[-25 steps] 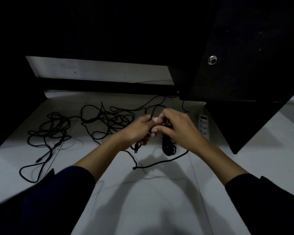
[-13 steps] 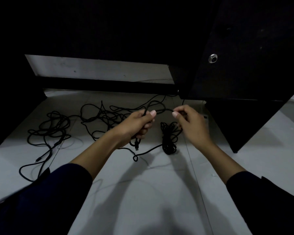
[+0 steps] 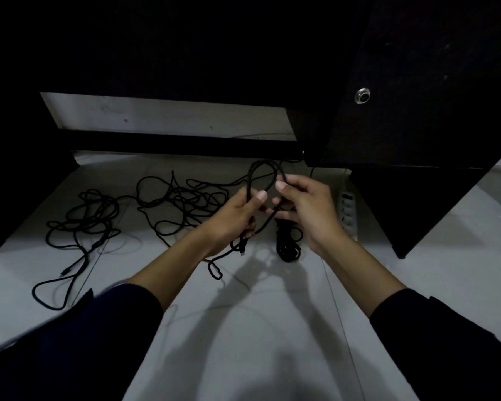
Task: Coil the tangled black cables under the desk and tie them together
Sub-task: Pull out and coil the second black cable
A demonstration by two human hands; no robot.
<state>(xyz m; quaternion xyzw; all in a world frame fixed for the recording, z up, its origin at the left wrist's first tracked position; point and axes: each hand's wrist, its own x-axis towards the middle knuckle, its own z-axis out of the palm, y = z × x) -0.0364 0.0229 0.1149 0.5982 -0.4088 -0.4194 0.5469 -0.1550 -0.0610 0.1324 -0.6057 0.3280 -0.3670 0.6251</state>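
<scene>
A black cable (image 3: 261,169) arches in a loop between my two hands under the desk. My left hand (image 3: 237,215) grips one side of that loop, with the plug end and a short tail hanging below it toward the floor. My right hand (image 3: 307,206) pinches the other side between thumb and fingers. Behind my right hand a coiled black bundle (image 3: 287,241) lies on the floor. A tangle of black cables (image 3: 180,204) spreads over the floor to the left, and another loose cable (image 3: 84,224) sprawls farther left.
A white power strip (image 3: 348,212) lies on the floor to the right of my hands. The dark desk side panel (image 3: 417,111) with a metal fitting (image 3: 362,95) stands at the right. A dark crossbar (image 3: 185,146) runs along the back, and the floor is pale tile (image 3: 258,328).
My hands came apart, stretching the cable between them, then closed in again. The cable now stands up as a loop above both hands.
</scene>
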